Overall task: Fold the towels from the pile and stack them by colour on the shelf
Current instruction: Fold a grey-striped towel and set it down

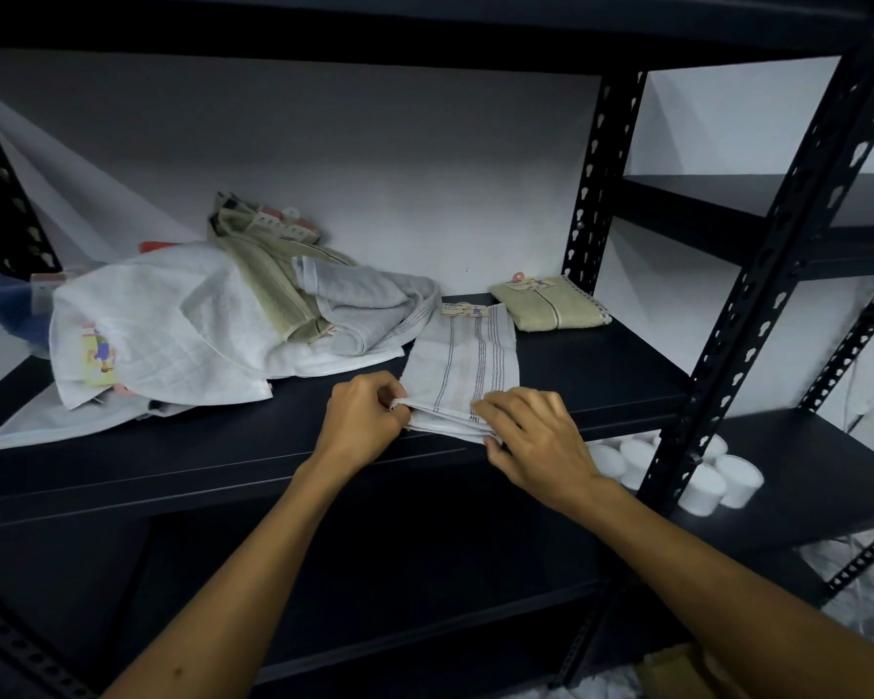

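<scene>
Striped towel [462, 365] on black shelf [601, 375], both hands pinching near edge.

Setting: storeroom or stockroom. Evidence: black slotted-angle steel shelving [596, 375] against a bare white wall [374, 158]. Beyond the left hand [362, 421], towels with retail card tags still attached [182, 325]. Below and right of the right hand [536, 441], grouped white cylindrical rolls [717, 476].
</scene>
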The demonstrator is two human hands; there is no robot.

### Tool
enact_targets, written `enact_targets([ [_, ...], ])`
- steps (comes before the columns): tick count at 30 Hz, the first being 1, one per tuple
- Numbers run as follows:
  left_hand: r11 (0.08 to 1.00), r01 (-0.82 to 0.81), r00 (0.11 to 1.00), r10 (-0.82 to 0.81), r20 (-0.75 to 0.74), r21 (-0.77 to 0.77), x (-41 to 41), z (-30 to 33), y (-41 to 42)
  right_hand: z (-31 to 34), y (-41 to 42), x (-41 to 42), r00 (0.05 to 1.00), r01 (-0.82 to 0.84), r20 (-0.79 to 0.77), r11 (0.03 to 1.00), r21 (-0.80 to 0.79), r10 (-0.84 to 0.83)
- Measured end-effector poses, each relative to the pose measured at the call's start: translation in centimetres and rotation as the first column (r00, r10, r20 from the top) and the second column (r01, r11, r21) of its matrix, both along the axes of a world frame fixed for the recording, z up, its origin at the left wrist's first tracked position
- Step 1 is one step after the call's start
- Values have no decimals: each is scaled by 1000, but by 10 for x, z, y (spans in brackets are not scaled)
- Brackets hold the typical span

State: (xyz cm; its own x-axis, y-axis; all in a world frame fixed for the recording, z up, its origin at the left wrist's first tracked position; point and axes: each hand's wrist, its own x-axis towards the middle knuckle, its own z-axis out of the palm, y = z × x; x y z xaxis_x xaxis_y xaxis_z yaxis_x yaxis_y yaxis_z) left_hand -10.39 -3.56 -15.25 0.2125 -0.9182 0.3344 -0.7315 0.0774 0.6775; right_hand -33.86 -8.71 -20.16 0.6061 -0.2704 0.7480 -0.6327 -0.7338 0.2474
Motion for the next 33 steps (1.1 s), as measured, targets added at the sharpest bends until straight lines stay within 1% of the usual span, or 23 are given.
enact_targets([
  [2, 1000, 3, 1000, -3, -20, 0, 0, 0, -1, 0, 1, 1, 998, 1, -61, 1000, -22, -3],
  [4, 1000, 5, 1000, -5, -29, -7, 0, -1, -2, 1, 2, 2, 996, 0, -91, 1000, -22, -2],
  [6, 999, 12, 1000, -13, -27, -29, 2, -4, -2, 1, 2, 2, 996, -23, -88, 1000, -20, 22],
  [8, 994, 70, 997, -71, -5, -85, 6, -9, -1, 2, 0, -1, 994, -85, -77, 996, -38, 82],
  [9, 985, 124, 992, -121, 30, -119, 9, -12, 1, 2, -1, -4, 991, -117, -75, 992, -52, 113],
  [11, 956, 233, 960, -198, 196, -176, 13, -19, 5, 2, -4, -12, 983, -170, -82, 982, -79, 163],
  [13, 936, 279, 904, -180, 387, -216, 18, -26, 10, 1, -5, -19, 974, -209, -105, 973, -94, 199],
  [14, 930, 281, 884, -154, 441, -238, 20, -29, 11, 0, -6, -22, 970, -223, -118, 970, -94, 211],
  [16, 915, 285, 865, -117, 488, -286, 23, -32, 13, -4, -6, -24, 964, -240, -136, 967, -84, 227],
  [18, 908, 295, 858, -113, 501, -299, 25, -33, 12, -4, -7, -25, 959, -260, -130, 964, -55, 251],
  [20, 909, 310, 855, -138, 500, -280, 27, -34, 11, -2, -8, -26, 955, -280, -107, 960, -4, 278],
  [22, 909, 349, 840, -196, 506, -229, 30, -35, 9, 0, -9, -28, 954, -282, -90, 957, 63, 287],
  [25, 899, 409, 805, -274, 526, -158, 26, -32, 6, 5, -15, -35, 965, -238, -73, 959, 152, 251],
  [27, 882, 447, 767, -290, 573, -151, 10, -28, 5, 12, -20, -43, 976, -192, -74, 967, 170, 207],
  [30, 854, 513, 715, -369, 594, -86, -27, -18, 4, 25, -29, -60, 990, -133, -24, 980, 149, 138],
  [32, 814, 581, 687, -471, 553, -29, -51, -11, 0, 33, -37, -77, 997, -70, 2, 988, 135, 71],
  [33, 786, 618, 690, -542, 480, 0, -61, -6, -4, 36, -41, -86, 1000, -30, 8, 989, 145, 29],
])
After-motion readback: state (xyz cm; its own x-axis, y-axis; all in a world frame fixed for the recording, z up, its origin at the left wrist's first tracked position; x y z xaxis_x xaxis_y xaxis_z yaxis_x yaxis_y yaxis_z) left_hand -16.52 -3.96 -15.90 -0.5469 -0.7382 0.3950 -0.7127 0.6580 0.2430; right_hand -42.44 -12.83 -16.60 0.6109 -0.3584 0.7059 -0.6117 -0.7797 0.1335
